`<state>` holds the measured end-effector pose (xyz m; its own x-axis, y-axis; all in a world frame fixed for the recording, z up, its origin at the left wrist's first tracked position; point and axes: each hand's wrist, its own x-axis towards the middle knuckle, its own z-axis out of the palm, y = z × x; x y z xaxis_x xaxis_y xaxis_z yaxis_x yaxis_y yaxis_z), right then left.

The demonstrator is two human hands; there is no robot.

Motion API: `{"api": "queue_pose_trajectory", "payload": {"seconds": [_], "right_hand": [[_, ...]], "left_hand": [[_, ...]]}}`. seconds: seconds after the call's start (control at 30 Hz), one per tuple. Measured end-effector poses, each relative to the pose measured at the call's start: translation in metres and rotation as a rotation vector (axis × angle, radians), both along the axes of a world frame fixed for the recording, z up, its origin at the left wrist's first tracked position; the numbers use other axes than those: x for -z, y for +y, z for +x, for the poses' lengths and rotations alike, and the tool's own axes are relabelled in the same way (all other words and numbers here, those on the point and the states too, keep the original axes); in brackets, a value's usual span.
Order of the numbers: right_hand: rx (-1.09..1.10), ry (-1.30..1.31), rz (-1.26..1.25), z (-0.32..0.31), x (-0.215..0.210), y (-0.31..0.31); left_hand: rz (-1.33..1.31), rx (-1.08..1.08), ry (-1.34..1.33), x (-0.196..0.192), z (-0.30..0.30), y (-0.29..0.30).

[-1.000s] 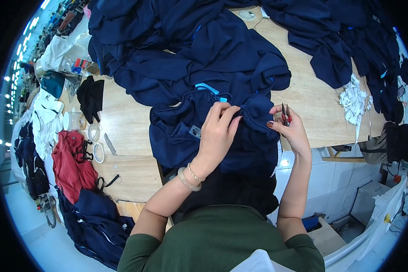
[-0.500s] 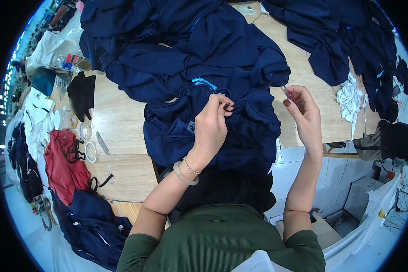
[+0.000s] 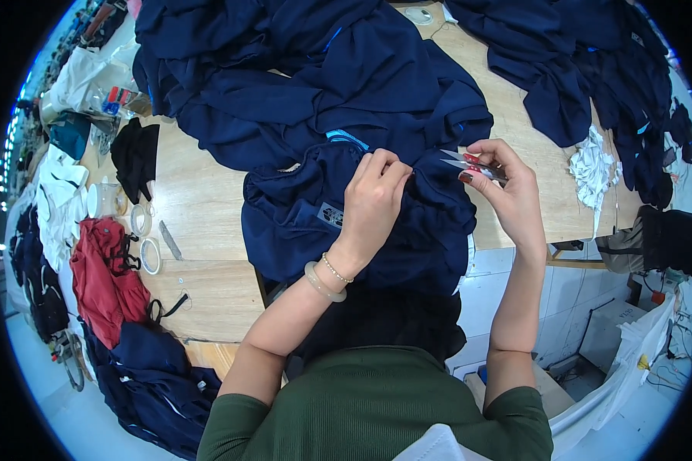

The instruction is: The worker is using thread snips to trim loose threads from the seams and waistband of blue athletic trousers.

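On the wooden table [image 3: 200, 200], left edge to right:

Left edge: a red garment [image 3: 100, 276] hangs over the edge beside white cloth [image 3: 58, 192]; more dark blue fabric [image 3: 142, 380] droops below the near left corner.

Left part of the top: a black cloth [image 3: 136, 157] lies near the far side; rings of clear tape [image 3: 146, 246] and a small clear container [image 3: 104, 200] sit just inside the left edge.

Middle, far side: a heap of navy garments [image 3: 284, 77] covers the table's far half.

Near edge, centre: a navy garment [image 3: 307, 215] with a light blue neck trim and a small sewn-in label lies bunched in front of the person, its lower part spilling over the near edge.

Left hand [image 3: 373, 203]: rests on the navy garment, thumb and fingertips pinched shut on a small fold of its fabric; a pale bangle and a thin bead bracelet circle the wrist.

Right hand [image 3: 507, 188]: raised just right of the left hand, above the garment's right side, fingers curled closed around small metal thread snips [image 3: 469, 163], blades pointing left toward the pinched fold; the tips stand close to the fabric, contact cannot be told.

Right part of the top: another pile of navy pieces [image 3: 561, 69] runs along the far right corner.

Right edge: a wad of white scraps [image 3: 592, 169] lies near the edge.
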<state>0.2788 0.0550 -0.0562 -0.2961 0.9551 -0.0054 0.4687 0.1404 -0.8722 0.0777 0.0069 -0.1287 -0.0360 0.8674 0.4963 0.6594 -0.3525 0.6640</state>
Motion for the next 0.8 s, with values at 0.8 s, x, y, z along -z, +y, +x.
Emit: {"api": "queue_pose_trajectory", "payload": {"seconds": [0.8], "right_hand": [[-0.272,-0.457,0.423,-0.032,0.0,0.017]], "left_hand": [[-0.065,0.015,-0.171,-0.011,-0.001,-0.004]]}}
